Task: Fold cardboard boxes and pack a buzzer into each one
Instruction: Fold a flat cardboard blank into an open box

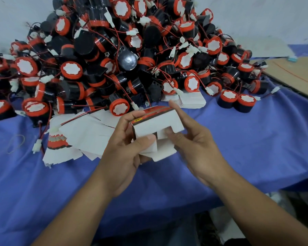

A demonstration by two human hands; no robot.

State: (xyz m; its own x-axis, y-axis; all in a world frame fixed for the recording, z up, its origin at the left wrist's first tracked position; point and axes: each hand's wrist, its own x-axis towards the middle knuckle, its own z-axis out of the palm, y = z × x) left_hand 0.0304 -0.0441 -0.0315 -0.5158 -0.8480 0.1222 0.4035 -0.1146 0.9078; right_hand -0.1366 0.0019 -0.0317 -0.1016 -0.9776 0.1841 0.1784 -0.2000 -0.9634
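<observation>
A small cardboard box (158, 123), white inside with a red printed outer face, is held above the blue cloth between both hands. My left hand (124, 148) grips its left side, thumb pressed on a white end flap. My right hand (194, 144) holds the right side, index finger along the top edge and other fingers on the end flaps. The end facing me is partly open, its flaps sticking out. A big heap of black buzzers with red caps (114, 55) and red wires rises behind the box.
Flat white box blanks (82, 137) lie left of my hands, and another stack (190, 100) lies beyond the box. Two upright buzzers (236, 102) stand at the right. A brown cardboard sheet (295, 73) covers the far right. The blue cloth (43, 189) drapes over the table's front edge.
</observation>
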